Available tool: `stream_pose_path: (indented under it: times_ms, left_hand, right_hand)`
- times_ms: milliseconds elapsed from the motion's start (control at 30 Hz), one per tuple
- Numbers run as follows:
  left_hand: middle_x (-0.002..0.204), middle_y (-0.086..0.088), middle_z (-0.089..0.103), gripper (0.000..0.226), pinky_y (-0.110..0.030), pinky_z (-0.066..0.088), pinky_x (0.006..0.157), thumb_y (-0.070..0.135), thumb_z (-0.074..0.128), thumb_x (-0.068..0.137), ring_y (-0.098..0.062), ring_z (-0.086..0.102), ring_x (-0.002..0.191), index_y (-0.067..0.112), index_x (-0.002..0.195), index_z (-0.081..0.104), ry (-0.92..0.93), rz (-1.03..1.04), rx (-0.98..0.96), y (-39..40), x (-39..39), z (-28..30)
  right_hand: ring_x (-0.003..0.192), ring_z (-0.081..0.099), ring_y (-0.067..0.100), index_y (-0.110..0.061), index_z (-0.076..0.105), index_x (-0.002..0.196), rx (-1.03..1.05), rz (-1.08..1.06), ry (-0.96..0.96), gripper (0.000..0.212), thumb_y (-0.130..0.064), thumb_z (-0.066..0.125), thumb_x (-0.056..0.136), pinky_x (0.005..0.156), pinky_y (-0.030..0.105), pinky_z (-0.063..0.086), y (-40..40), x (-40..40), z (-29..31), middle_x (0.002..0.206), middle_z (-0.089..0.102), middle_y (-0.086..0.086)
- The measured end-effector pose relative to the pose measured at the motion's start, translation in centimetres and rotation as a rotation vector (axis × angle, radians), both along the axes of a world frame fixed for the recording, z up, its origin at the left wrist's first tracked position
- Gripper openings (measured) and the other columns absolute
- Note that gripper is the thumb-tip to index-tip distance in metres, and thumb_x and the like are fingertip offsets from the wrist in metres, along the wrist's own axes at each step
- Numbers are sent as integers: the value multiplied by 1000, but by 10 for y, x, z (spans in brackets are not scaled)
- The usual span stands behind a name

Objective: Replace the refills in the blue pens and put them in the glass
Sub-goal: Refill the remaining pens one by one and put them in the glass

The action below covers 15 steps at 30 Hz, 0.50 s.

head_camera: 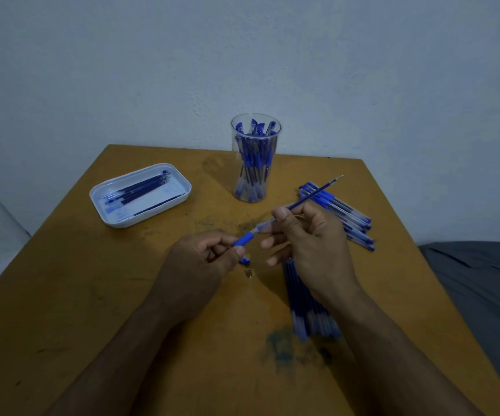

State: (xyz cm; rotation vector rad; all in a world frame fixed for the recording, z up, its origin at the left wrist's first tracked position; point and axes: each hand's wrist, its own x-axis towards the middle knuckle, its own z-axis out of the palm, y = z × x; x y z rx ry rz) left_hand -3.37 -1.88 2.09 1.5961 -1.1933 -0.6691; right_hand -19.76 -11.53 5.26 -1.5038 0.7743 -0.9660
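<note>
My left hand [200, 262] pinches the blue grip end of a pen barrel [244, 238] over the table's middle. My right hand [309, 235] holds the clear part of the same barrel together with a thin blue refill [315, 194] that sticks out up and to the right, its tip free. A clear glass [255, 163] with several blue pens stands behind the hands. A pile of blue pens [342, 214] lies to the right. A bundle of refills [309, 304] lies under my right wrist. A blue cap [244, 260] lies beneath my left fingers.
A white tray [140, 195] holding several refills sits at the left of the brown table [92, 295]. A small metal piece [249, 273] lies near the cap. Ink stains mark the table near the front. A wall stands close behind.
</note>
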Motion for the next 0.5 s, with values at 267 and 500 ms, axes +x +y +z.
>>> stream_pose_path:
  times_ms: [267,500]
  left_hand:
    - [78,2,72,10,-25,51,57,28,70,92,-13,63,64,37,92,74,-8,-13,-8,0,2,-1]
    - [77,1,72,9,-19,50,54,26,71,91,-8,63,62,32,96,75,29,-30,-20,0,1,-1]
  right_hand:
    - [73,72,27,0,65,100,11,30,7,16,-15,59,102,51,38,59,-3,0,-2,86,74,11]
    - [68,67,27,4,64,105,146,66,-62,30,-26,64,98,46,34,54,-2,1,2,92,70,23]
